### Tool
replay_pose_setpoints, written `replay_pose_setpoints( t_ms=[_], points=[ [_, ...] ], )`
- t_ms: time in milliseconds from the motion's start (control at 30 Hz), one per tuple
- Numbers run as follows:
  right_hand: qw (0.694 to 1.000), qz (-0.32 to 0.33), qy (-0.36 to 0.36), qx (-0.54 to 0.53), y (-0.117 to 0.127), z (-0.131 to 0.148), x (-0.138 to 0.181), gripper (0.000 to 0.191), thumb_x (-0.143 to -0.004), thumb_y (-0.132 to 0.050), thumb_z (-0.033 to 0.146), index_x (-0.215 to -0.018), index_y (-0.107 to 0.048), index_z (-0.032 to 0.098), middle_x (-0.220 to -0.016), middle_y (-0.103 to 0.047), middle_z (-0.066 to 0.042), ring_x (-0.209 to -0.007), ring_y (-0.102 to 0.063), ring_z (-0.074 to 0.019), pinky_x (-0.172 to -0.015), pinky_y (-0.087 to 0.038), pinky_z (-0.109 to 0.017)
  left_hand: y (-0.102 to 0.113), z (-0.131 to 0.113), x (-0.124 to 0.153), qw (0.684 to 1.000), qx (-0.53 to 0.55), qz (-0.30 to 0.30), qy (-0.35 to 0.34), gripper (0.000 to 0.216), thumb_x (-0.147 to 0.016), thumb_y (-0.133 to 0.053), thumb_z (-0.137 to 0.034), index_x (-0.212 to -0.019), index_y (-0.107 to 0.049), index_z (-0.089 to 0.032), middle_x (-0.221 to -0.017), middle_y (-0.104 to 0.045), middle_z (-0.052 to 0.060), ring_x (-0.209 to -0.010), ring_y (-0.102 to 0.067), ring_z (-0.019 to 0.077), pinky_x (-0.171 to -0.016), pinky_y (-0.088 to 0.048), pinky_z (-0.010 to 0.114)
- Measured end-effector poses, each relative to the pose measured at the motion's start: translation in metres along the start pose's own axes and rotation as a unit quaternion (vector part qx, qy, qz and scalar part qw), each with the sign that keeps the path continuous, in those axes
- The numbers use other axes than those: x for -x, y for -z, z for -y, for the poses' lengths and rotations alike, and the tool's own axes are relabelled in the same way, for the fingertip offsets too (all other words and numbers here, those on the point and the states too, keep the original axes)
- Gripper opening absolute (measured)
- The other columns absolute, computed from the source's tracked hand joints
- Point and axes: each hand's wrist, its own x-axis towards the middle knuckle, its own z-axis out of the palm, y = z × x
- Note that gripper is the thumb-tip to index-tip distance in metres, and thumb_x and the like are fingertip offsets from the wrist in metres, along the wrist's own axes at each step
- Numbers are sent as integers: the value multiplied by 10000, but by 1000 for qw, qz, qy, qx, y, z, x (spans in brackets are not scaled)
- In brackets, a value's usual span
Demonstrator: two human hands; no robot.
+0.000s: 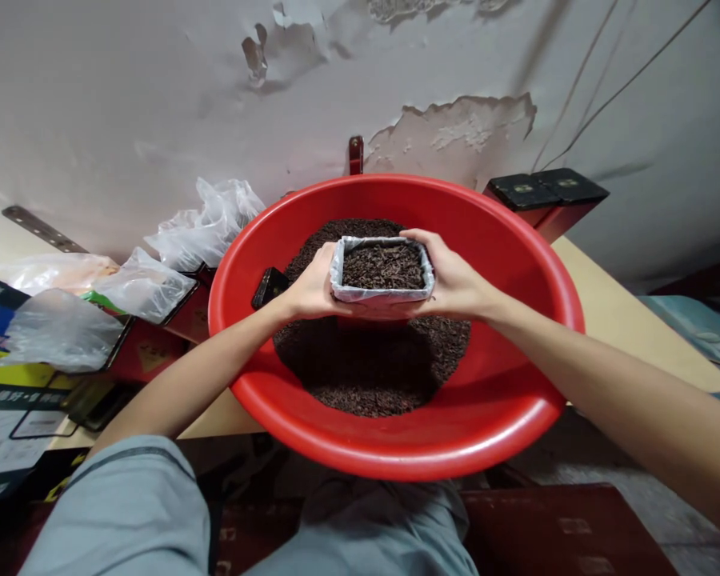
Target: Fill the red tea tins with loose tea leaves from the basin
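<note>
Both my hands grip a box lined with a clear plastic bag (382, 294), held above a large red basin (396, 456). Dark loose tea leaves (384, 266) fill the box close to its rim. My left hand (313, 286) is closed around its left side, and my right hand (453, 276) around its right side. More of the dark leaves (366, 400) lie in the bottom of the basin, partly shadowed by the box. A small black lid-like piece (270, 286) rests in the basin beside my left hand.
Left of the basin stand red boxes (147, 352) with clear plastic bags (207, 224) puffing out of them. Two closed black-topped red boxes (546, 190) stand behind it at the right. The basin sits on a pale wooden table (630, 320) against a peeling wall.
</note>
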Motion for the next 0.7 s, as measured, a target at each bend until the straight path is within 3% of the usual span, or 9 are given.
replay_pose_setpoints(
  t_ms=[100,233,433,567,700],
  points=[
    [1000,8,0,15,0,-2,1,1204,-480,-997,503,-1524,-413,368,-1491,-548,-111,-1375,-578,-456,-1212,-450,-697,-2,-1,1,1000,5,6,16,1125,-521,-951,-718,-1439,-571,-189,-1429,-588,183,-1370,-526,443,-1239,-360,652],
    [1000,-7,14,24,2,-2,1,1225,-475,-1004,512,-1539,-407,398,-1533,-538,-73,-1395,-569,-432,-1226,-438,-671,-2,0,1,1000,1,7,6,1085,-537,-971,-651,-1451,-583,-213,-1426,-599,159,-1375,-524,436,-1246,-359,641],
    [999,-16,21,43,3,2,2,1182,-487,-1010,503,-1522,-465,332,-1494,-575,-123,-1386,-569,-468,-1235,-410,-689,-1,1,2,999,17,14,24,1123,-522,-972,-665,-1438,-549,-174,-1464,-555,199,-1409,-502,448,-1264,-335,647],
    [999,-12,16,32,0,-3,4,1271,-534,-1005,526,-1610,-337,412,-1571,-512,-90,-1439,-527,-471,-1249,-411,-667,-1,2,0,998,20,26,44,1173,-514,-987,-618,-1492,-513,-177,-1517,-526,202,-1476,-452,466,-1293,-284,656],
    [999,21,-10,26,-5,-19,5,1343,-552,-1015,536,-1668,-299,319,-1614,-491,-122,-1528,-431,-480,-1306,-334,-638,-9,21,9,995,47,77,52,1128,-494,-1003,-528,-1480,-571,-195,-1497,-595,180,-1408,-553,449,-1254,-385,634]
  ],
)
